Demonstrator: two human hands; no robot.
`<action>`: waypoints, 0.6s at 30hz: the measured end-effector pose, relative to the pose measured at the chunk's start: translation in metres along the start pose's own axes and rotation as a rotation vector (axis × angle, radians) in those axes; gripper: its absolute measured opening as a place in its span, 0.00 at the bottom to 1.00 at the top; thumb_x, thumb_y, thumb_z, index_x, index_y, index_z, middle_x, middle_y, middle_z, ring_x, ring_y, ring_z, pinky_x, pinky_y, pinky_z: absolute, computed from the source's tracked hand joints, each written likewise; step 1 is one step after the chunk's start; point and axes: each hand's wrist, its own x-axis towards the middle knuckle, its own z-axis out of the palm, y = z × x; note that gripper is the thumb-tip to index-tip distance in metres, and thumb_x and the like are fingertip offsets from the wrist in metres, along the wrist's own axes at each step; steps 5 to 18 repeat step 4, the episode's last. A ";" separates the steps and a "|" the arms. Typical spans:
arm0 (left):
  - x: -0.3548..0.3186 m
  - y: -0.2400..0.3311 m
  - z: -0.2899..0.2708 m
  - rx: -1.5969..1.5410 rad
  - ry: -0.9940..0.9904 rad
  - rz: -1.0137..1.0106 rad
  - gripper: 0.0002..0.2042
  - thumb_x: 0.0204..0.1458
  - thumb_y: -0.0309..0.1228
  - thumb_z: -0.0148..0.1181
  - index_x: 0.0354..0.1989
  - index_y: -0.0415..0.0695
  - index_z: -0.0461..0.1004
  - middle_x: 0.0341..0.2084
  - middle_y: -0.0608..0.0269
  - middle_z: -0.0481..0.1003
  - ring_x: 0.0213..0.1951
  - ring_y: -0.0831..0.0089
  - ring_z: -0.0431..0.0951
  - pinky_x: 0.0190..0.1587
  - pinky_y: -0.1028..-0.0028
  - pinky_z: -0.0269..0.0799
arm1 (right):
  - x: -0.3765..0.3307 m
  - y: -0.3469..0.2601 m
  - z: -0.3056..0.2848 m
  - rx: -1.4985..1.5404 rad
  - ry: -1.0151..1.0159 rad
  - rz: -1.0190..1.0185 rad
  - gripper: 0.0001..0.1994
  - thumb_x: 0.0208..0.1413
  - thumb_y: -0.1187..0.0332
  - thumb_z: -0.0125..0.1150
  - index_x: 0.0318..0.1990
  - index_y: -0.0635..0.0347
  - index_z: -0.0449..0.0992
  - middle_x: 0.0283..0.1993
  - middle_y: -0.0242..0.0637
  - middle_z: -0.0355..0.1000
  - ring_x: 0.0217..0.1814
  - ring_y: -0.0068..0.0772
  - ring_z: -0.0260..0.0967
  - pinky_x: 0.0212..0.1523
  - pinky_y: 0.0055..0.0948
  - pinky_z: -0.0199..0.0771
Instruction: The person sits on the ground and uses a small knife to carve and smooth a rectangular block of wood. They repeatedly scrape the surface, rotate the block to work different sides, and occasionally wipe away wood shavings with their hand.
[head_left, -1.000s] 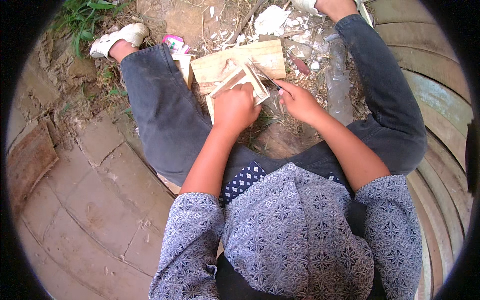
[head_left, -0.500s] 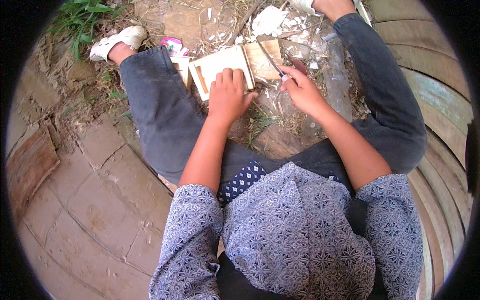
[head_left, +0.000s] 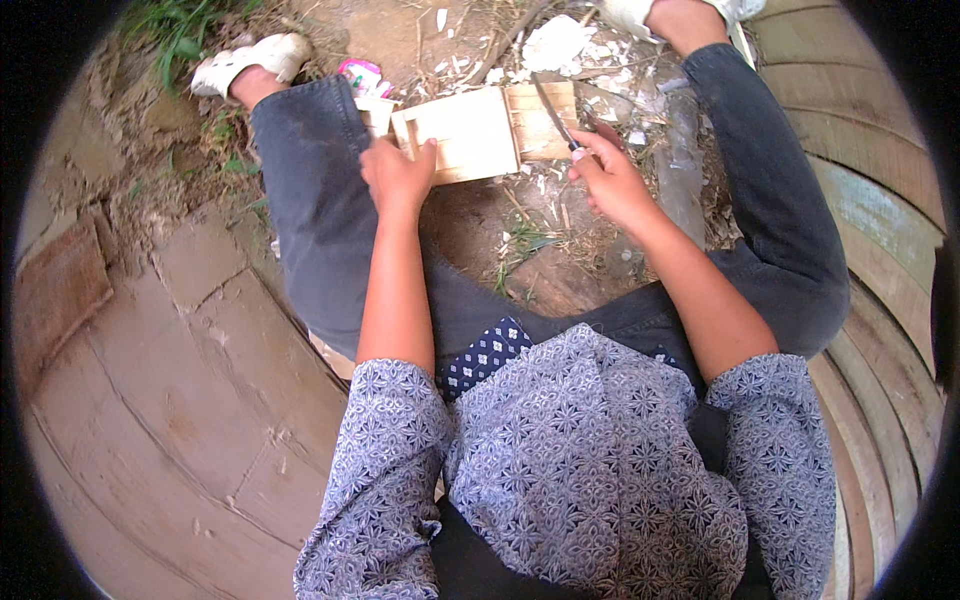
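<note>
I sit on the ground with my legs spread. My left hand (head_left: pixel 396 175) grips the near left corner of a pale wooden block (head_left: pixel 470 132) lying flat on the dirt between my knees. My right hand (head_left: pixel 610 180) is closed on a knife (head_left: pixel 556 118); its dark blade points away from me and lies over a slatted wooden piece (head_left: pixel 545 120) that adjoins the block's right side.
Wood chips and white scraps (head_left: pixel 560 45) litter the dirt beyond the block. A pink-and-white wrapper (head_left: pixel 362 78) lies by my left knee. Grass (head_left: pixel 180 25) grows at far left. Curved wooden planks (head_left: pixel 880 230) run along the right, stone slabs (head_left: pixel 170 400) on the left.
The wooden block was held up tilted in my left hand; now it lies flat on the ground farther away. My right hand with the knife followed it forward.
</note>
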 end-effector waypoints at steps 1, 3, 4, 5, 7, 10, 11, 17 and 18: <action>0.003 -0.005 0.000 -0.093 -0.040 -0.017 0.30 0.45 0.44 0.70 0.53 0.35 0.73 0.50 0.43 0.73 0.52 0.41 0.72 0.55 0.52 0.68 | 0.001 0.000 0.000 0.017 -0.005 0.011 0.22 0.67 0.62 0.52 0.66 0.52 0.67 0.37 0.34 0.76 0.24 0.22 0.67 0.28 0.26 0.70; 0.003 -0.012 0.001 -0.282 -0.121 -0.045 0.30 0.44 0.42 0.70 0.53 0.33 0.73 0.50 0.41 0.74 0.51 0.39 0.74 0.54 0.53 0.70 | 0.005 0.000 0.001 0.048 -0.010 0.034 0.22 0.66 0.62 0.53 0.67 0.51 0.67 0.37 0.33 0.76 0.24 0.22 0.67 0.26 0.25 0.70; 0.002 -0.016 0.000 -0.291 -0.111 -0.050 0.30 0.44 0.42 0.70 0.53 0.33 0.73 0.50 0.41 0.74 0.51 0.39 0.74 0.54 0.53 0.70 | 0.009 0.003 0.002 0.048 -0.018 0.035 0.23 0.66 0.61 0.53 0.68 0.50 0.66 0.38 0.34 0.76 0.23 0.23 0.68 0.26 0.26 0.71; 0.002 -0.016 0.000 -0.291 -0.111 -0.050 0.30 0.44 0.42 0.70 0.53 0.33 0.73 0.50 0.41 0.74 0.51 0.39 0.74 0.54 0.53 0.70 | 0.009 0.003 0.002 0.048 -0.018 0.035 0.23 0.66 0.61 0.53 0.68 0.50 0.66 0.38 0.34 0.76 0.23 0.23 0.68 0.26 0.26 0.71; 0.002 -0.016 0.000 -0.291 -0.111 -0.050 0.30 0.44 0.42 0.70 0.53 0.33 0.73 0.50 0.41 0.74 0.51 0.39 0.74 0.54 0.53 0.70 | 0.009 0.003 0.002 0.048 -0.018 0.035 0.23 0.66 0.61 0.53 0.68 0.50 0.66 0.38 0.34 0.76 0.23 0.23 0.68 0.26 0.26 0.71; 0.002 -0.016 0.000 -0.291 -0.111 -0.050 0.30 0.44 0.42 0.70 0.53 0.33 0.73 0.50 0.41 0.74 0.51 0.39 0.74 0.54 0.53 0.70 | 0.009 0.003 0.002 0.048 -0.018 0.035 0.23 0.66 0.61 0.53 0.68 0.50 0.66 0.38 0.34 0.76 0.23 0.23 0.68 0.26 0.26 0.71; 0.002 -0.016 0.000 -0.291 -0.111 -0.050 0.30 0.44 0.42 0.70 0.53 0.33 0.73 0.50 0.41 0.74 0.51 0.39 0.74 0.54 0.53 0.70 | 0.009 0.003 0.002 0.048 -0.018 0.035 0.23 0.66 0.61 0.53 0.68 0.50 0.66 0.38 0.34 0.76 0.23 0.23 0.68 0.26 0.26 0.71; 0.002 -0.016 0.000 -0.291 -0.111 -0.050 0.30 0.44 0.42 0.70 0.53 0.33 0.73 0.50 0.41 0.74 0.51 0.39 0.74 0.54 0.53 0.70 | 0.009 0.003 0.002 0.048 -0.018 0.035 0.23 0.66 0.61 0.53 0.68 0.50 0.66 0.38 0.34 0.76 0.23 0.23 0.68 0.26 0.26 0.71; 0.002 -0.016 0.000 -0.291 -0.111 -0.050 0.30 0.44 0.42 0.70 0.53 0.33 0.73 0.50 0.41 0.74 0.51 0.39 0.74 0.54 0.53 0.70 | 0.009 0.003 0.002 0.048 -0.018 0.035 0.23 0.66 0.61 0.53 0.68 0.50 0.66 0.38 0.34 0.76 0.23 0.23 0.68 0.26 0.26 0.71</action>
